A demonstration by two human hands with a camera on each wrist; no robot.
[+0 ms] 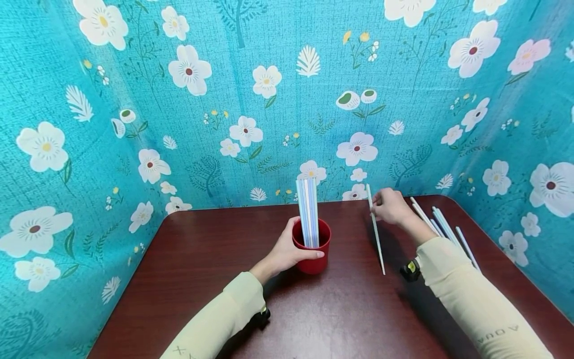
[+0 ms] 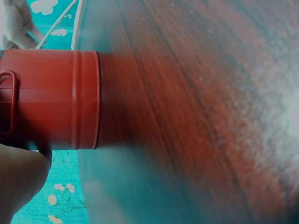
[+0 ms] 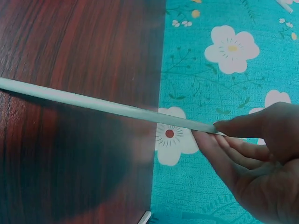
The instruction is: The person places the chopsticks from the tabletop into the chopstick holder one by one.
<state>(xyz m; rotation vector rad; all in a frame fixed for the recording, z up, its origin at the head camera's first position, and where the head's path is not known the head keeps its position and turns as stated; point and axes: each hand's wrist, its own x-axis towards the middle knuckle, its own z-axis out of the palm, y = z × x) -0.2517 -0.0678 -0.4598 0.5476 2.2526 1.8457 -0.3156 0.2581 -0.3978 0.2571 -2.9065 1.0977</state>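
Note:
A red cup [image 1: 313, 265] stands on the table with its mouth up. My left hand [image 1: 287, 250] grips it from the left, the thumb across the front and the fingers behind. In the left wrist view the cup [image 2: 51, 100] shows a small loop on its side. Several pale striped straws [image 1: 307, 212] stand upright in it. To the right, my right hand [image 1: 389, 205] pinches a pale green straw [image 1: 378, 237] near its upper part. In the right wrist view this straw [image 3: 93, 102] slants from the thumb and fingertips over the table.
Several more pale straws [image 1: 441, 224] lie at the table's right side, beside and partly behind the right forearm. The dark red-brown table [image 1: 202, 249] ends at the back against a blue flowered cloth [image 1: 269, 114]. This cloth also hangs at both sides.

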